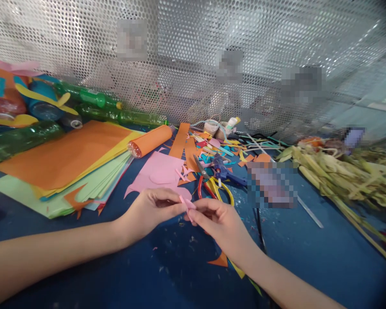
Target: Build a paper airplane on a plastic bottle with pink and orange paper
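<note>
Between my two hands, above the blue table, is a small folded piece of pink paper (188,205). My left hand (156,208) pinches it from the left with thumb and fingertips. From the right, my right hand (217,219) pinches the same piece, and its fingertips almost meet the left ones. Just beyond my hands lies a cut sheet of pink paper (157,171) with curved edges. Behind my right hand are scissors (209,182) with red and yellow handles, partly hidden by that hand. A blue glue gun (227,171) rests against the scissors.
Stacked coloured paper (67,159) covers the left, near green plastic bottles (93,98). An orange-wrapped bottle (151,141) lies behind the pink sheet. Paper scraps (209,148) crowd the back centre. Dried corn husks (337,180) spread at right, below a perforated metal screen (186,56).
</note>
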`<move>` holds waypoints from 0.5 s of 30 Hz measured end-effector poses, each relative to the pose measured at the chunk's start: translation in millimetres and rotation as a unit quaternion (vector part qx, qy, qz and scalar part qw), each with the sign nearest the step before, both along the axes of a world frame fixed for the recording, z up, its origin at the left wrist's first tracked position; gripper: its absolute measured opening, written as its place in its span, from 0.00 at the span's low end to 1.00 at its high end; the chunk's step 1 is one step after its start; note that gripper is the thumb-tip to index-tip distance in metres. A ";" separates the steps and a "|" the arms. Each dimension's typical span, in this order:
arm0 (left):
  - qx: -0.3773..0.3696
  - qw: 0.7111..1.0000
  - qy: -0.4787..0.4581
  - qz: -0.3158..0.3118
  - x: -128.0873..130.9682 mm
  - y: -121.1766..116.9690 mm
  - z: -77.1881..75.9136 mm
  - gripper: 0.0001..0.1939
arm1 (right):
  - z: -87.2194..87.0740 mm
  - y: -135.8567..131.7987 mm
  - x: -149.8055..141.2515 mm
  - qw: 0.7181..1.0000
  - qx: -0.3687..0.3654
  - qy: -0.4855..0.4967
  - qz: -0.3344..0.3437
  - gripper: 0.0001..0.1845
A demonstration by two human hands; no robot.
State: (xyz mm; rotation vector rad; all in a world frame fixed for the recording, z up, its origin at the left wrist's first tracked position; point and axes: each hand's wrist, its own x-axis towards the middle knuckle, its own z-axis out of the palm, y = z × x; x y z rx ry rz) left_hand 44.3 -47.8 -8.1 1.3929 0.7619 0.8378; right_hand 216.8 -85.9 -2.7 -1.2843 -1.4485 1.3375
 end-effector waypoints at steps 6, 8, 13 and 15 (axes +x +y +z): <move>0.033 0.994 0.089 0.055 0.7 -0.8 -6.1 0.04 | -1.5 -4.2 -2.9 0.987 0.089 -0.132 -0.021 0.06; 0.059 0.990 0.110 0.062 1.4 -1.4 -7.0 0.03 | -1.5 -4.8 -3.1 0.981 0.107 -0.161 -0.027 0.06; 0.127 0.985 0.101 0.055 2.2 -4.6 -6.2 0.03 | -3.4 -6.2 -3.0 0.978 0.112 -0.173 -0.023 0.06; 0.130 0.988 0.077 0.036 2.1 -5.1 -5.8 0.04 | -3.9 -7.4 -4.4 0.983 0.100 -0.154 -0.015 0.07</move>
